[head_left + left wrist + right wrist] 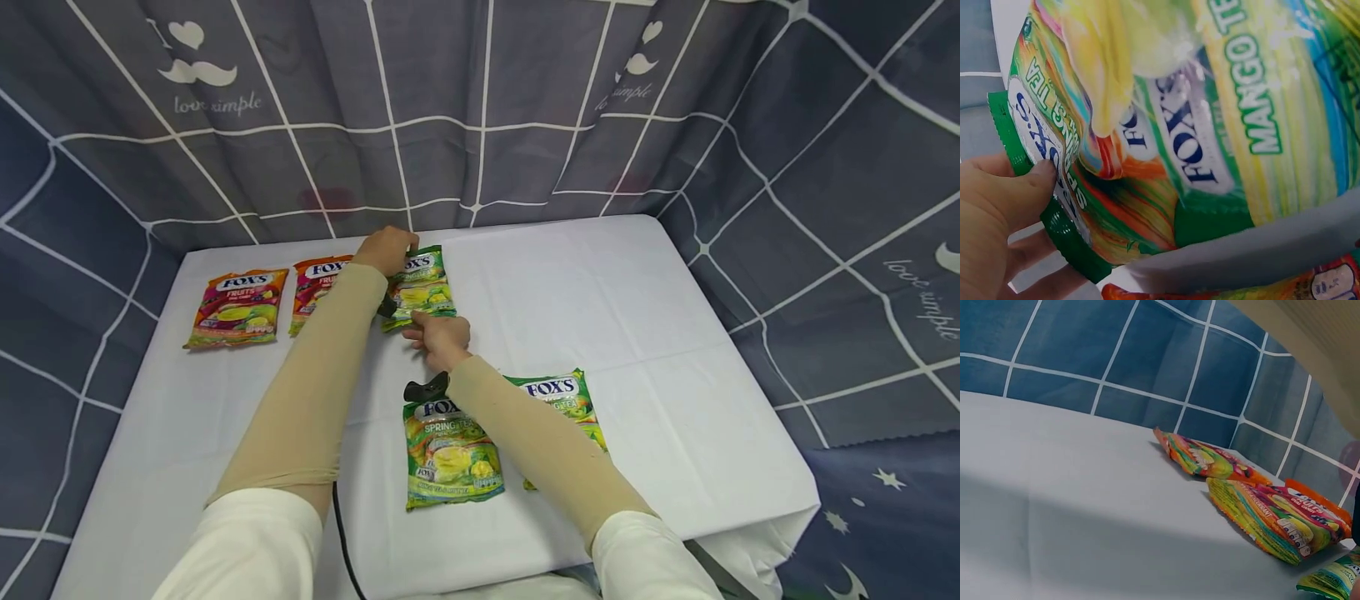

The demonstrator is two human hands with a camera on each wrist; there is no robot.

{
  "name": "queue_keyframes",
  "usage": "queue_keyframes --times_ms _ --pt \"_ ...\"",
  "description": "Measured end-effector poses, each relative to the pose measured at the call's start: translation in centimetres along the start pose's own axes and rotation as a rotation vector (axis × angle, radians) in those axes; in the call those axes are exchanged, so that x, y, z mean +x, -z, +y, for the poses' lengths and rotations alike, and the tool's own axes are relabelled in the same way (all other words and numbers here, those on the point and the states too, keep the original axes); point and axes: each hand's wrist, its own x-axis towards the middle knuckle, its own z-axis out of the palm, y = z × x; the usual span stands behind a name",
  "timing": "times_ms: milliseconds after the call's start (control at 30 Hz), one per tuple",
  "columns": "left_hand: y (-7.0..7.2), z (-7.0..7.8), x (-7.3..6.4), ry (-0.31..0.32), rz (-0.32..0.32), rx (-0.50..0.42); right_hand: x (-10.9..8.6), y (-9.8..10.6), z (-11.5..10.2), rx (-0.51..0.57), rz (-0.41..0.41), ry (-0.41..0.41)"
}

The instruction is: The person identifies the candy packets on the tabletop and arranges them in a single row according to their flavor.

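Observation:
A green Fox's Spring Tea candy bag (422,293) lies at the back of the table between my hands. My left hand (386,250) pinches its top edge; in the left wrist view, the thumb (1038,184) presses on the printed front with fingers behind the seal. At the bag's lower edge, my right hand (444,337) holds on with thumb and fingertips. Only a corner of this bag shows in the right wrist view. Left of it, an orange-and-red Fox's Fruits bag (306,292) is partly covered by my left forearm.
Another Fruits bag (238,308) lies farther left. Nearer me are two more green bags, one (453,458) below my right wrist and one (573,400) partly under the right forearm. A black cable (341,525) runs by the left sleeve. Grid-patterned curtains (450,92) border the white table (637,333).

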Motion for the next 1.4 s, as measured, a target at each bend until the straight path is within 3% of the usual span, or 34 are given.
queue_keyframes --times_ms 300,567,867,1033,1233,1300,1400 --pt "-0.1 0.2 -0.1 0.030 -0.045 -0.022 -0.2 -0.2 0.0 -0.056 -0.001 -0.011" --pt "0.1 0.5 -0.2 0.044 -0.002 -0.031 -0.1 -0.2 -0.2 -0.073 -0.032 0.004" --pt "-0.4 0.4 -0.2 0.050 0.021 -0.024 -0.2 0.6 -0.1 -0.117 -0.130 0.038" --pt "0.0 0.2 -0.3 0.069 0.077 -0.039 -0.8 1.7 -0.9 -0.162 -0.232 0.019" --pt "1.5 1.2 -0.8 0.003 0.188 -0.120 -0.6 4.3 -2.9 -0.337 -0.396 -0.038" --pt "2.3 2.2 -1.6 -0.005 0.175 -0.151 -0.4 5.3 -3.6 -0.407 -0.461 -0.031" --pt "3.7 3.6 -3.2 0.006 0.101 -0.193 -0.5 6.7 -4.8 -0.525 -0.546 0.018"
